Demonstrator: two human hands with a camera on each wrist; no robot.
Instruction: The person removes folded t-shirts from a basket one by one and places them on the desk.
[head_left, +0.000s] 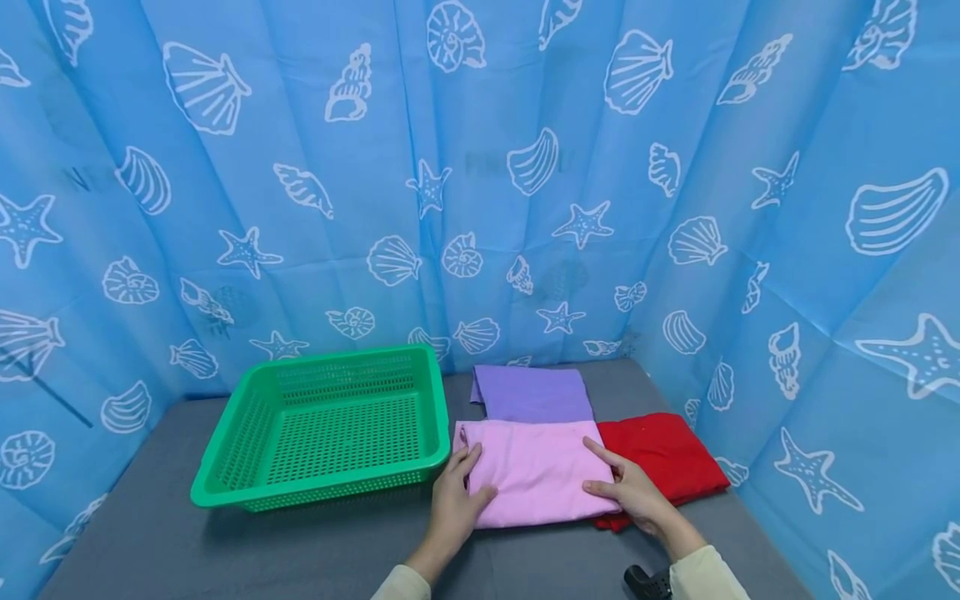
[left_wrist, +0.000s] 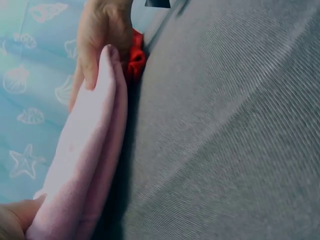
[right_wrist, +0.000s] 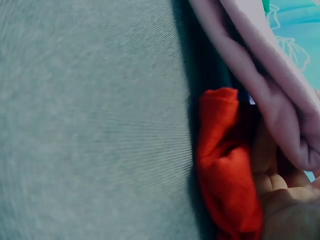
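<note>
Both hands hold a folded pink cloth (head_left: 540,471) by its opposite sides. My left hand (head_left: 453,496) grips the left edge, thumb over the top. At the right side, my right hand (head_left: 633,492) has its thumb on the upper face, and the right wrist view shows its fingers (right_wrist: 272,182) tucked underneath. The pink layers sag a little between the hands, with a dark shadow below them in the left wrist view. A folded red cloth (head_left: 663,454) lies under and beside the right hand. Behind the pink cloth is a folded purple cloth (head_left: 532,392), partly covered by it.
A green perforated plastic basket (head_left: 337,479) stands left of the cloths, close to the left hand, with nothing inside. The grey table (head_left: 360,550) meets a blue curtain (head_left: 495,208) with white shell prints at the back and right.
</note>
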